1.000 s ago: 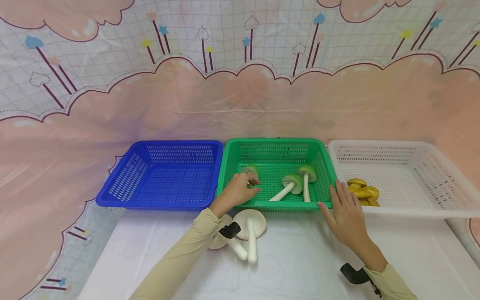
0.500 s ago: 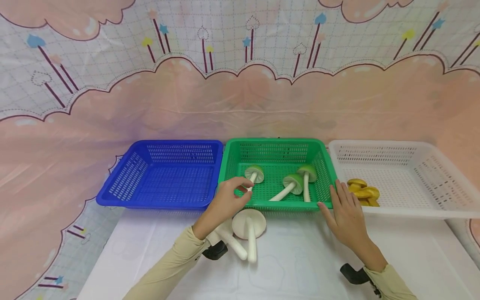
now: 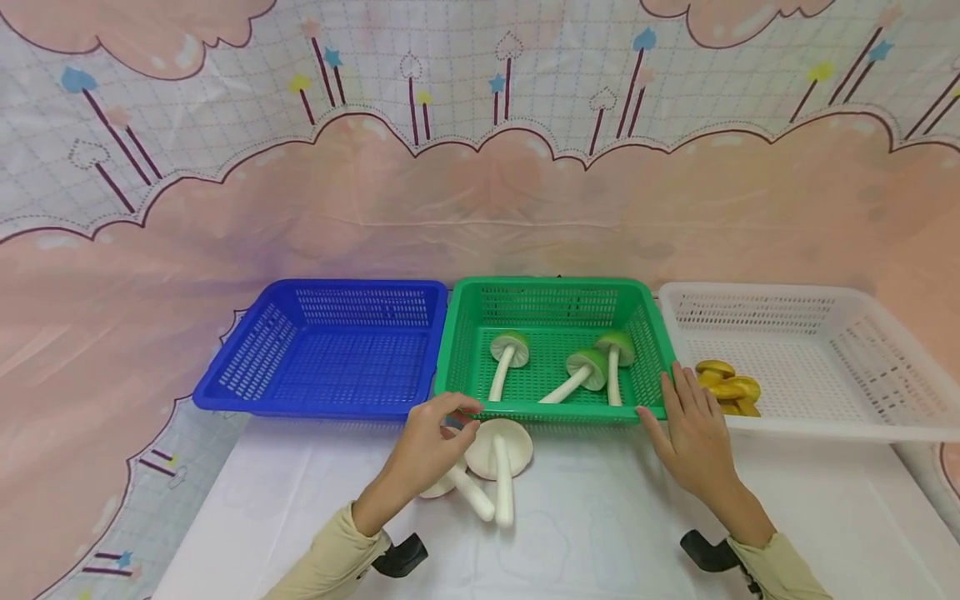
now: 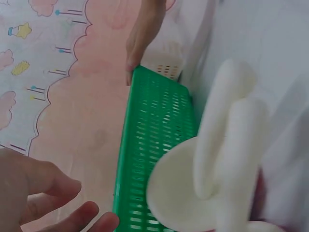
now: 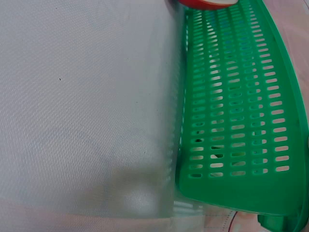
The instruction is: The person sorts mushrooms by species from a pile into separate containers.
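My left hand (image 3: 431,442) hovers just in front of the green basket (image 3: 570,411), fingers loosely bent and holding nothing. Below and beside it, two mushrooms with white stems and pale undersides lie on the table; the right one (image 3: 501,457) shows fully, while the hand partly covers the left one (image 3: 471,494). A bit of red cap (image 5: 210,4) shows in the right wrist view. Inside the green basket are three green-capped mushrooms: a left one (image 3: 510,354), a middle one (image 3: 585,371) and a right one (image 3: 615,354). My right hand (image 3: 693,437) rests on this basket's front right corner, fingers straight.
A blue basket (image 3: 322,408) stands at the left with nothing visible in it. To the right, a white basket (image 3: 832,427) holds several yellow mushrooms (image 3: 731,389). The three baskets form a row before a patterned cloth (image 3: 525,200). White sheeting (image 3: 600,517) covers the table.
My left hand has come back out of the green basket toward me, leaving the left green-capped mushroom lying in view there. The right hand has stayed on the rim.
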Available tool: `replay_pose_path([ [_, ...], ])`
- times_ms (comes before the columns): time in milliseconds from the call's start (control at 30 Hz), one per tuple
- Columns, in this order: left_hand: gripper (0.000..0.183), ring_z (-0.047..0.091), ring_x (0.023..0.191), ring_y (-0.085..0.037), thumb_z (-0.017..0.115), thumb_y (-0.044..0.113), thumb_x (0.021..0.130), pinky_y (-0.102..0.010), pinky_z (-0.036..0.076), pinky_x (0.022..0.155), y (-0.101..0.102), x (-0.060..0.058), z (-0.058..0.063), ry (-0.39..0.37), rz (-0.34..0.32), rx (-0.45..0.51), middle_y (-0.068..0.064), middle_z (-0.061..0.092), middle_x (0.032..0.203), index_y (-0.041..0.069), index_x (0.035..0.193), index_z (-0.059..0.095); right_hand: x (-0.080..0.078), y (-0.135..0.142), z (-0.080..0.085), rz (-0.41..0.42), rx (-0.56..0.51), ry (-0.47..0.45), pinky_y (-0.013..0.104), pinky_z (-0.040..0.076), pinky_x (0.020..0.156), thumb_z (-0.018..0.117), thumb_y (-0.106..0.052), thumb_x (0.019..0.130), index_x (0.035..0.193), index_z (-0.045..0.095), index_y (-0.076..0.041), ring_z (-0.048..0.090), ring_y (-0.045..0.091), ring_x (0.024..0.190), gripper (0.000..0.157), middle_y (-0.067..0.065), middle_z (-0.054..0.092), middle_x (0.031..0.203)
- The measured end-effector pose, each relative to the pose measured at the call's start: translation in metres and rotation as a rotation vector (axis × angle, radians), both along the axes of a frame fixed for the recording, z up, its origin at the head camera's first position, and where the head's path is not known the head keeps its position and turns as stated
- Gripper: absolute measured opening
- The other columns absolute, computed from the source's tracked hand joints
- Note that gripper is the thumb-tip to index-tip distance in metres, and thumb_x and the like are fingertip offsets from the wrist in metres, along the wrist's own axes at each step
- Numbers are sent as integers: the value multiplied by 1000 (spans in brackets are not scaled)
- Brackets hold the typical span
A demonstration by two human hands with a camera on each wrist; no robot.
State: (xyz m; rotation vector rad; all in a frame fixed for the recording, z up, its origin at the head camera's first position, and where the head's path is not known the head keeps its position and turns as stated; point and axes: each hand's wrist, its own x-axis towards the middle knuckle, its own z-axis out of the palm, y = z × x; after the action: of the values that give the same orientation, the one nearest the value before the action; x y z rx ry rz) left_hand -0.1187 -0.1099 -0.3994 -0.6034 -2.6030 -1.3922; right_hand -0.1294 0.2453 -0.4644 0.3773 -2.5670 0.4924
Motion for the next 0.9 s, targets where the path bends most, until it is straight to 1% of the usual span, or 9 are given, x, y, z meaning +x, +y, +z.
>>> replay_pose_path([
  [133,18,62,80,-12,68,2,82,-24,52,61,-5,11,-14,-14,28,-10,-1,67,91,9,98,70,0,0,-1,6,1,6,62,24,103,47,-41,98,136,41,12,26,42,136,66,29,31,146],
  [233,17,59,72,-9,69,1,80,-24,51,57,-7,18,-24,-10,44,-7,4,63,82,10,95,70,0,0,-1,4,2,10,62,24,103,47,-42,98,136,41,12,26,42,136,66,29,32,146],
  [300,17,56,68,-9,70,0,78,-25,51,56,-7,22,-31,5,56,9,5,59,77,8,92,69,0,0,-1,0,3,11,62,24,103,46,-42,98,136,41,12,26,42,136,66,29,32,146],
  [400,16,52,60,-7,72,0,76,-23,48,52,-7,29,-41,0,106,5,5,54,69,5,90,68,0,0,-2,-3,4,7,62,24,104,46,-42,98,136,41,12,26,42,136,66,28,31,146],
  [467,18,49,57,-6,74,4,76,-22,44,50,-7,35,-47,-42,154,-20,4,51,66,5,93,67,0,0,-2,-6,5,5,62,24,104,46,-42,98,137,41,12,26,42,136,66,28,31,146],
  [533,23,46,55,-5,75,14,78,-21,40,49,-6,42,-53,-115,212,-58,4,49,65,7,97,65,0,0,-2,-9,4,4,62,24,104,46,-42,98,137,41,11,26,42,136,67,28,31,146],
  [667,36,49,62,-5,74,34,81,-23,41,54,-2,52,-65,-254,287,-86,2,52,74,11,101,57,1,-1,-2,-14,1,8,63,24,103,46,-42,98,136,41,11,26,42,136,66,29,32,146],
  [800,44,53,67,-8,73,39,81,-24,45,60,2,59,-78,-308,313,-14,-3,55,84,8,101,49,1,-1,-2,-14,-4,11,63,24,103,47,-42,98,136,41,11,26,42,136,66,29,32,146],
  [900,48,57,67,-11,73,33,83,-24,49,54,4,61,-85,-339,318,100,-8,56,88,2,104,44,1,-2,-2,-14,-5,8,63,23,103,47,-42,98,137,41,11,26,42,136,66,29,32,146],
])
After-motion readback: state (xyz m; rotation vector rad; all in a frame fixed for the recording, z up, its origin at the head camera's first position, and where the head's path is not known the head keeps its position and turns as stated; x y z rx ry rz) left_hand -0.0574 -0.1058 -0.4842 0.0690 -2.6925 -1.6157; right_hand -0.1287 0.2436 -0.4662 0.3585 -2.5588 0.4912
